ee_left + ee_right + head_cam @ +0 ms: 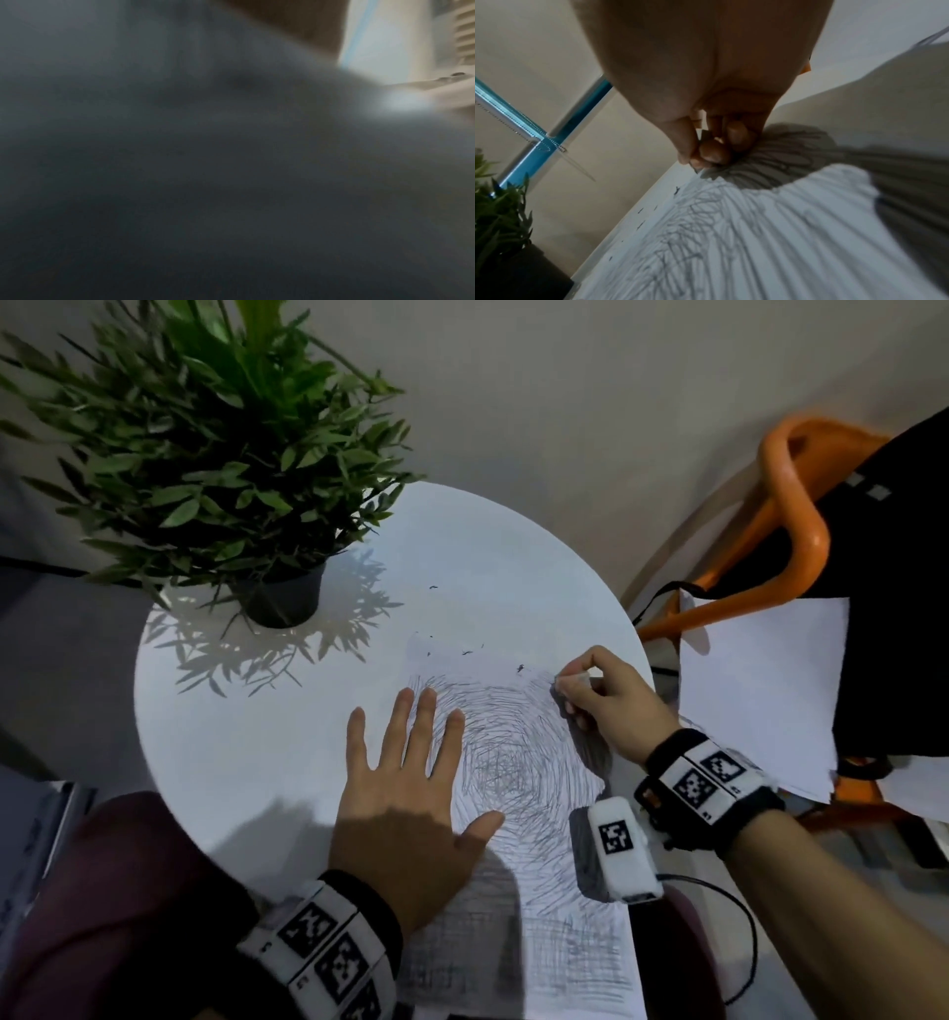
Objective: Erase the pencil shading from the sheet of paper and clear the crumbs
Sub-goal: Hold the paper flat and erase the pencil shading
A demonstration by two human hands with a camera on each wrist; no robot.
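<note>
A sheet of paper [518, 778] covered in grey pencil shading lies on the round white table [246, 737]. My left hand [411, 778] lies flat on its left part, fingers straight and spread. My right hand [590, 690] pinches a small white eraser [577, 679] at the sheet's far right corner, its tip down on the shading. In the right wrist view the fingertips [713, 152] curl round the eraser [696, 167] against the paper [757, 233]. Dark eraser crumbs [520, 668] lie scattered beyond the shading. The left wrist view is dark and blurred.
A potted green plant [277, 588] stands at the table's far left. To the right, an orange chair [801, 541] holds loose white sheets [760, 680] and a black bag [893, 588]. A dark red seat [102, 891] sits at the near left.
</note>
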